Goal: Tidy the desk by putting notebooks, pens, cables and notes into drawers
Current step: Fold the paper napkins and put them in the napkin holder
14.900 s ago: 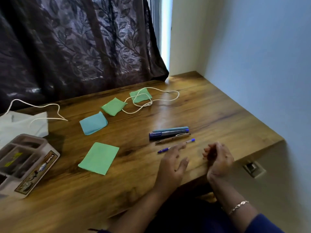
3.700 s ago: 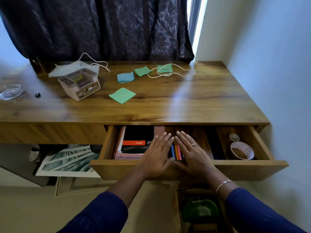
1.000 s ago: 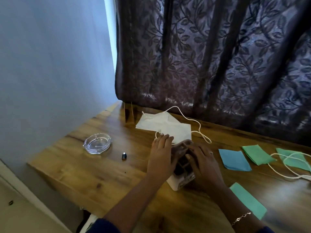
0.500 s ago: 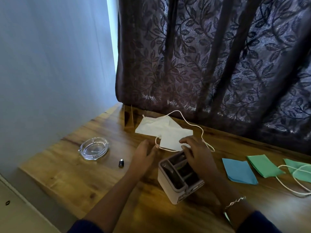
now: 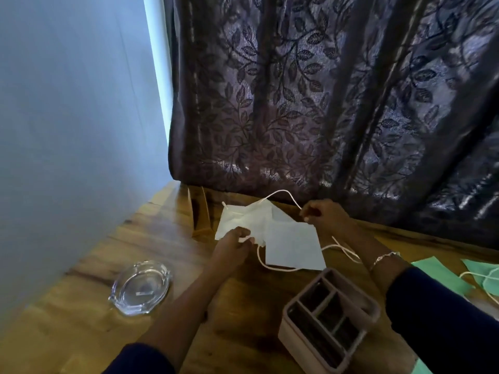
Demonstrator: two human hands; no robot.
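1. Grip state. The left hand [image 5: 232, 247] has its fingers curled and pinches a white strand at the near-left edge of the paper sheets [image 5: 291, 244]. This reads as the white cable [image 5: 280, 190], though a pinch on the paper corner as well cannot be ruled out. The right hand [image 5: 326, 215] pinches the same cable between thumb and forefinger.

2. Position of the work item. The cable lies between the two grips and on both sides of them. One run arcs from the right pinch away from the person and back down to the far corner of the paper. A second run drops from the left pinch, loops under the near edge of the paper and trails out beneath the right wrist. The paper lies flat on the desk [image 5: 167, 238] directly between the hands, and the cable appears to cross it.

3. Governing relation. The cable's long axis runs hand to hand, left to right. Both hands are on it; the left is nearer the slack loop, the right nearer the arc.

4. Judgement. The step in hand appears to be freeing the cable from the paper. Lift it clear before gathering, or the sheets may drag along.

5. Adjacent items. An organiser [image 5: 297, 346] stands nearer the person than the right grip, green notes [image 5: 442, 273] lie outboard of the right wrist, and a glass dish [image 5: 140, 290] sits near and outboard of the left grip. No drawer is in view
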